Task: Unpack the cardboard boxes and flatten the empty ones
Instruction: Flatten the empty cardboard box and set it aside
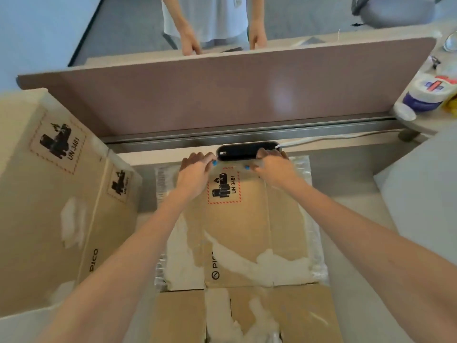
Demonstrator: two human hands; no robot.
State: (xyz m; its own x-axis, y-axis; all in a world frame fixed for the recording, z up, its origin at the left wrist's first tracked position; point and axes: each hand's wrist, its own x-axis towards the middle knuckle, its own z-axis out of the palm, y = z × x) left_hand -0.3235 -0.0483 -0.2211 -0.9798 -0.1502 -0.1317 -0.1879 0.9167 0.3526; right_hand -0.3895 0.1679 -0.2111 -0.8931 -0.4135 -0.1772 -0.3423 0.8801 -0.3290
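Cardboard box lies on bubble wrap straight ahead, long axis running away from you. Left hand and right hand both grip its far edge, thumbs on top, equally near. Black power hub sits just beyond them; divider behind it, stacked boxes left.

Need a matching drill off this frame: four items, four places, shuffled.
Items:
1. flat box
2. upright box
3. black socket strip
4. wipes tub

Places:
A. far right, past the end of the divider
B. lying flat mid-desk, left hand and right hand holding its far edge
C. standing on the left
D. at the divider's foot, just beyond the fingers

Pairs: 1-B, 2-C, 3-D, 4-A
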